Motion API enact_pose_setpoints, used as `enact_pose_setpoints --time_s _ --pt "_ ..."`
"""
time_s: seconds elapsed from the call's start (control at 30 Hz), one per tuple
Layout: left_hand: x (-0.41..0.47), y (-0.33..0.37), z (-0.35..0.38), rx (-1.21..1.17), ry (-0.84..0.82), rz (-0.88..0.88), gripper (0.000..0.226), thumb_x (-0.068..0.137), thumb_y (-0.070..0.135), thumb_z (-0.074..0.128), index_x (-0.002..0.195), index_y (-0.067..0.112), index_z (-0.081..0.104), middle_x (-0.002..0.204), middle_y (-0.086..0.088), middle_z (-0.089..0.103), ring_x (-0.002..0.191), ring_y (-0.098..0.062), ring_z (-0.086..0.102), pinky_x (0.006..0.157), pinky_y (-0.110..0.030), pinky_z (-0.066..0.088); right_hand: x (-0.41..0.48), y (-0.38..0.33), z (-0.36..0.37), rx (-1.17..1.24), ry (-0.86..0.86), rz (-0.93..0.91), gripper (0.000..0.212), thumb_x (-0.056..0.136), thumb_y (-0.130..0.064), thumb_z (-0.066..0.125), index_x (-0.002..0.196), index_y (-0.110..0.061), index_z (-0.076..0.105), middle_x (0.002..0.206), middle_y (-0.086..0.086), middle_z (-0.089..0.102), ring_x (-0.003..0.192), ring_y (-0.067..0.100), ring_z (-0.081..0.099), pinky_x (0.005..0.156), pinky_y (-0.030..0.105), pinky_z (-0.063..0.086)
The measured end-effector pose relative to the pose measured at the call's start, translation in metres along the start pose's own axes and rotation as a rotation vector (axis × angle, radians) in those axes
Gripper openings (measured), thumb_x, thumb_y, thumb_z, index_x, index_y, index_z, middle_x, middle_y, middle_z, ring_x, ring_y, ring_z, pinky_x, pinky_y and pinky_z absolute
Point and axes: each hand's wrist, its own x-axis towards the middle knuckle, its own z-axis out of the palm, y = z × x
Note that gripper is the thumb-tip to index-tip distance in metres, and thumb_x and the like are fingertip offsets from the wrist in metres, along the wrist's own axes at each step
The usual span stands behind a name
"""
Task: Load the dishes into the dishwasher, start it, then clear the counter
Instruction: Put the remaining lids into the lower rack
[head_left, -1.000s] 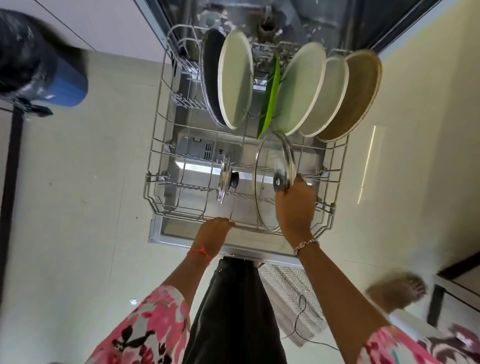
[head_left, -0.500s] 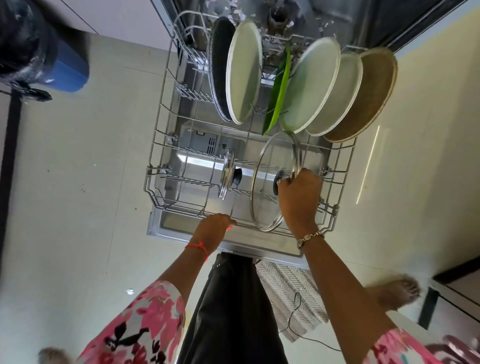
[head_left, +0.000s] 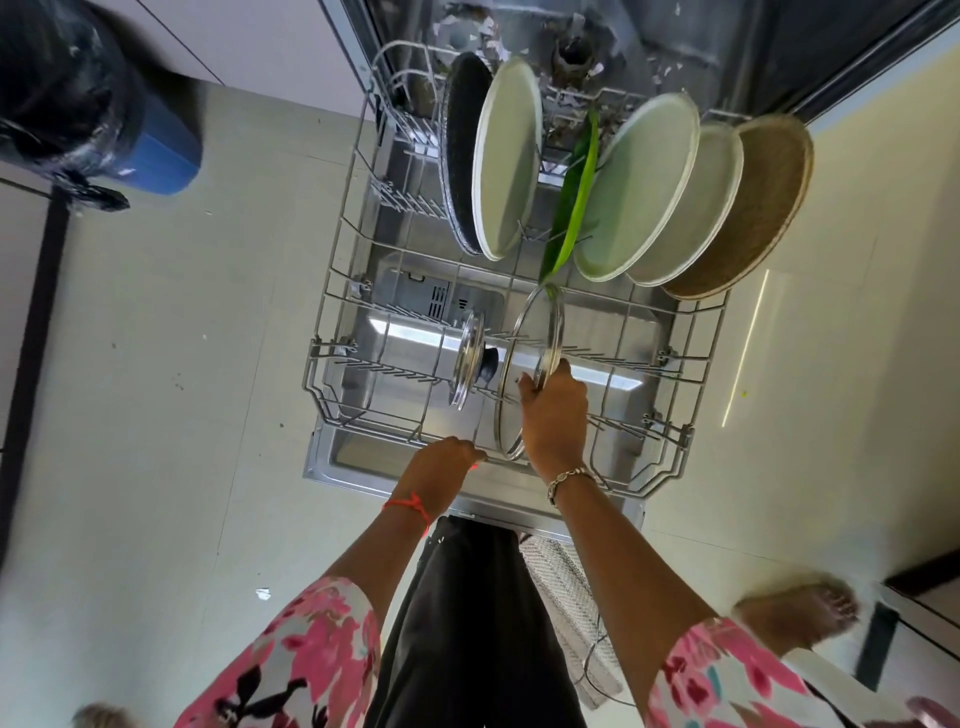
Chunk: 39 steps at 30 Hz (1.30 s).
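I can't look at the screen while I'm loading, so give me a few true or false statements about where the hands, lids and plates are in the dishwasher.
1. The right hand holds the large lid. True.
2. The left hand holds a plate. False: it grips the front edge of the rack.
3. The small lid stands left of the large lid. True.
4. The brown plate is at the left end of the plate row. False: it is at the right end; a dark pan is at the left end.
5. The rack is pushed inside. False: it is pulled out over the open door.
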Motion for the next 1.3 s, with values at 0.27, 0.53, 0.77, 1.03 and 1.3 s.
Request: enact_pose_setpoints --time_s 0.27,0.53,0.77,1.03,1.3 --pt "-0.057 0.008 -0.055 0.104 0.154 0.072 0.033 0.069 0.009 0.075 0.100 0.001 0.066 0.097 -0.016 0.067 0.092 -0.032 0.065 0.085 -0.035 0.052 -0.037 -0.016 -0.076 -0.027 -0.144 -0.074 0.056 0.094 -0.037 0.049 0.135 -0.002 0.037 0.110 0.017 0.062 0.108 0.028 0.058 0.080 0.026 0.043" --pt "-0.181 0.019 -0.175 -0.021 0.243 -0.109 0.040 0.084 0.011 0.037 0.116 -0.002 0.057 0.119 -0.022 0.058 0.110 -0.034 0.055 0.093 -0.035 0.045 -0.137 -0.096 -0.163 -0.393 -0.265 -0.385 0.034 0.099 -0.025 0.037 0.119 -0.001 0.049 0.120 0.018 0.056 0.112 0.029 0.053 0.091 0.033 0.041" --pt "-0.273 -0.019 -0.204 -0.129 0.359 -0.224 0.039 0.094 0.018 0.039 0.132 0.015 0.043 0.138 -0.006 0.043 0.127 -0.019 0.041 0.102 -0.027 0.033 -0.205 -0.185 -0.146 -0.870 -0.274 -0.682 0.021 0.056 -0.024 0.083 0.066 -0.013 0.068 0.061 0.008 0.067 0.054 0.016 0.067 0.045 0.020 0.046" --pt "-0.331 -0.186 -0.251 -0.182 0.421 -0.329 0.039 0.094 0.021 0.039 0.133 0.017 0.040 0.140 0.000 0.039 0.129 -0.016 0.036 0.105 -0.026 0.029 -0.219 -0.325 -0.049 -0.861 -0.156 -0.825 0.023 0.092 -0.013 0.048 0.109 -0.001 0.057 0.112 0.019 0.062 0.102 0.028 0.062 0.084 0.033 0.048" --pt "-0.383 -0.337 -0.372 -0.190 0.630 -0.339 0.036 0.094 0.016 0.040 0.130 0.013 0.043 0.137 -0.003 0.044 0.126 -0.018 0.040 0.103 -0.025 0.028 -0.219 -0.489 0.020 -0.664 0.074 -0.916 0.022 0.089 -0.007 0.041 0.081 -0.010 0.061 0.086 0.012 0.066 0.079 0.030 0.066 0.058 0.032 0.039"
